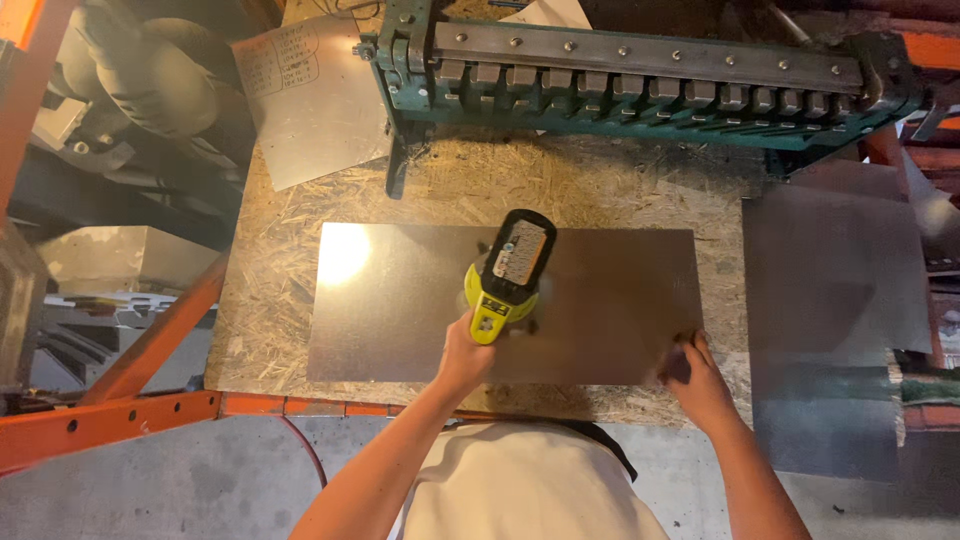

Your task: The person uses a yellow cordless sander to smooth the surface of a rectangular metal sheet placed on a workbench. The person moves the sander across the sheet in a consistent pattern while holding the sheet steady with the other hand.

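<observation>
Left hand [466, 352] grips the rear handle of a yellow-green cordless power tool [508, 275], fingers wrapped tight round it. The tool stands nose-down on a rectangular sheet of shiny grey metal [400, 320], just right of the sheet's middle; its black battery pack with a pale rectangular label faces up. The sheet lies flat on the rough chipboard counter [600, 195], with a bright glare patch at its upper left corner. Right hand [697, 378] presses flat on the sheet's lower right corner, fingers spread a little, slightly blurred. A green steel bending machine [640, 75] with a row of grey blocky teeth runs across the counter's far edge. A second metal sheet [310, 100], tilted, with a pale handwritten label at its top corner, sits at upper left. A dull grey sheet [835, 300] hangs off the counter at right. Orange steel frame [110, 415] at lower left.
</observation>
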